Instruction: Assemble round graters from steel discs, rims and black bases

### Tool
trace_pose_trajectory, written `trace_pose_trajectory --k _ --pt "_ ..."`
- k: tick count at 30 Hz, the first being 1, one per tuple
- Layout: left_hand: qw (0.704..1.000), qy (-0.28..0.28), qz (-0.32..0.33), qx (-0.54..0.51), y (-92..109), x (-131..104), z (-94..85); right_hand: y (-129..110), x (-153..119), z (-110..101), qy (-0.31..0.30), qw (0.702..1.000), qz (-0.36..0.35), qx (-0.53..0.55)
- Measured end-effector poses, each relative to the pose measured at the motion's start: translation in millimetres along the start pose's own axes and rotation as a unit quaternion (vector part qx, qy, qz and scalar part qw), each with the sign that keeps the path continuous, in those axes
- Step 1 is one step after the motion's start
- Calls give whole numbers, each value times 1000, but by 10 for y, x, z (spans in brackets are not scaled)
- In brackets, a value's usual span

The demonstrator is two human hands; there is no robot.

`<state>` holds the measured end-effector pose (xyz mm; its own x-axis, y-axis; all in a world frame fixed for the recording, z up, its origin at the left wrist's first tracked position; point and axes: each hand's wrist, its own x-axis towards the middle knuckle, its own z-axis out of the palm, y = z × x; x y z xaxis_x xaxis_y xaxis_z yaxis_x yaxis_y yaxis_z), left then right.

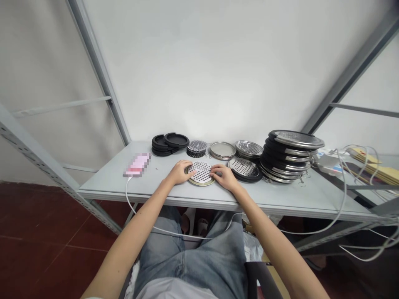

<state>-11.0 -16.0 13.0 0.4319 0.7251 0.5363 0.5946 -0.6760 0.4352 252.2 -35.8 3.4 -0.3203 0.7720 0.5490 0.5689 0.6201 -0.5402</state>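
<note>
In front of me on the bench lies a round perforated metal disc [201,172], set inside a shallow round metal pan whose gold-toned rim [202,183] shows at the front. My left hand [181,172] grips the left edge, its thumb on the perforated face and its fingers curled at the rim. Opposite it, my right hand [225,176] holds the right edge with bent fingers. Just right of that hand, another perforated disc [244,167] sits on a black ring [249,178]. Behind are a stack of small perforated discs [197,145] and a stack of shallow metal pans [222,149].
Black round rings [170,142] are piled at the back left, near a pink phone [137,164] with a white cable [126,193]. A tall stack of black-rimmed discs [288,155] stands at the right. Metal uprights [104,77] frame the bench [109,185].
</note>
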Motion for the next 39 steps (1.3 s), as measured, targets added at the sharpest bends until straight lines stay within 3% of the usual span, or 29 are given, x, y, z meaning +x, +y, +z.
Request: trace_pose_trajectory --k 11,18,39 --pt "999 37 -11 -15 13 -7 -5 -39 12 -4 -18 1000 -2 9" --pt "1000 21 2 3 18 -19 -5 -85 18 -25 -38 999 -4 6" --pt "999 14 -12 28 -26 -28 37 -55 -10 -29 -5 1000 22 -13"
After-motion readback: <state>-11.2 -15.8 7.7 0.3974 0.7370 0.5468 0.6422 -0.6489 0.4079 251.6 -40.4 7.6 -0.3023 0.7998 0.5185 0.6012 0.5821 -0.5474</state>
